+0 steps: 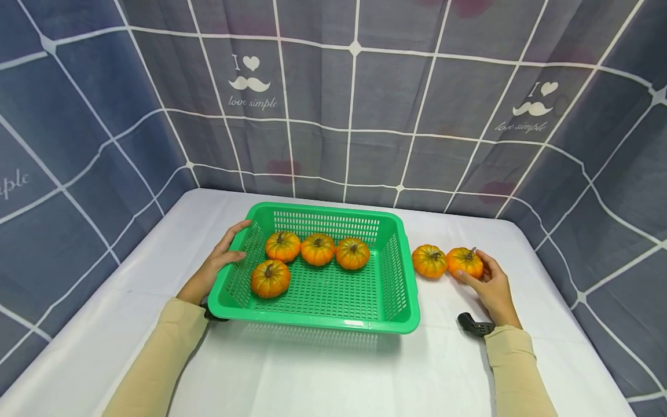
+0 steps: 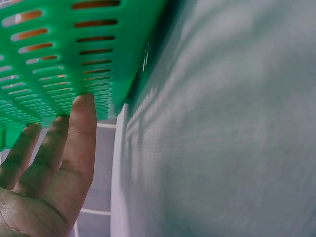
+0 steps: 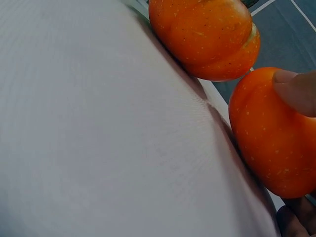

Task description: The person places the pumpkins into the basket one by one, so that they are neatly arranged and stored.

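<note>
A green plastic basket [image 1: 333, 325] with slotted walls holds several small orange pumpkins, one of them the pumpkin [image 1: 270, 279] at its front left. My left hand [image 1: 221, 255] holds the basket's left side, thumb over the rim; in the left wrist view its fingers [image 2: 81, 133] press against the slotted outer wall. To the right of the basket, my right hand [image 1: 492, 286] grips a small pumpkin [image 1: 464, 262] with the thumb on its near side and the fingers round the far right. Another pumpkin [image 1: 429, 261] sits between that one and the basket.
A white cloth [image 1: 323, 376] covers the table. Grey-blue curtains [image 1: 385, 92] with white grid lines rise behind the table and along both sides. A black wrist device [image 1: 475, 325] shows at the right wrist.
</note>
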The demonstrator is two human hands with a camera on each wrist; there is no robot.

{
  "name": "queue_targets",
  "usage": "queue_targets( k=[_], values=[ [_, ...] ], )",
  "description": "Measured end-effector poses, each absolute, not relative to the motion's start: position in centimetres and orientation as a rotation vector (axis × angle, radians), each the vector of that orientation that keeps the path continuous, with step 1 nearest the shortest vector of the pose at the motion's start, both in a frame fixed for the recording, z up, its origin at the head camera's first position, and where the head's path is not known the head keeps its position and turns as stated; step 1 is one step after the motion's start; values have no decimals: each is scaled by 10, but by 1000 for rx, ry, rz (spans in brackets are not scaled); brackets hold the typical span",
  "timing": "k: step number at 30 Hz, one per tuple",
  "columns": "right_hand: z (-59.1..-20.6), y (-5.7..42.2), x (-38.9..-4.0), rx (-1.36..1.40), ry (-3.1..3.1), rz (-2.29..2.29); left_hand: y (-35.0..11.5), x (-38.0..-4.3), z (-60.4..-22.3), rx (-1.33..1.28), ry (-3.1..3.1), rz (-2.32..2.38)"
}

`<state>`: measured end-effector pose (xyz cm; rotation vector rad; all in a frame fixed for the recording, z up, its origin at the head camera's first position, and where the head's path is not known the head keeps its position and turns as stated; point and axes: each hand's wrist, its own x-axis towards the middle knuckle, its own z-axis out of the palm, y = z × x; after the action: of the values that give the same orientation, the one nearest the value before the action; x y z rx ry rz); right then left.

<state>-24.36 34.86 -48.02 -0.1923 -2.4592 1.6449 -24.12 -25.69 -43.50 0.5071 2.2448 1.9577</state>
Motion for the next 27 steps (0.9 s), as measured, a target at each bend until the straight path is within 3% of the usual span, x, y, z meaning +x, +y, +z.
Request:
queue_targets(
  k=[13,27],
  values=[
    [-476,344,-244,-289,-2279,1631,-257,-242,-436,511,2222,1971],
    [-457,332,-244,-154,-2209,1593,-258,-242,-437,509,2266,1944]
  ],
)
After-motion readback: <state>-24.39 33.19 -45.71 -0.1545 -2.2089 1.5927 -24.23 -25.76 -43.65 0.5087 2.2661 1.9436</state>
